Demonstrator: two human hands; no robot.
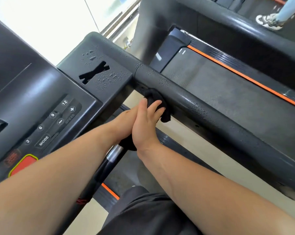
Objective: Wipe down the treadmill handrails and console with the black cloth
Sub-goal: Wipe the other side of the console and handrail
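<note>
The black cloth (157, 106) is bunched against the inner side of the wet right handrail (202, 107), close to where the rail joins the console (72, 85). My right hand (145, 126) presses the cloth onto the rail with its fingers laid over it. My left hand (124, 121) lies just left of and partly behind the right hand, above the black inner grip bar (109, 163); its fingers are hidden. Water droplets cover the console's corner and the top of the handrail.
The console shows speed buttons (58, 119) and a red stop button (23, 164) at the lower left. Beyond the rail lies the neighbouring treadmill's belt (219, 92) with an orange stripe. Another person's shoe (268, 21) stands on a treadmill at the top right.
</note>
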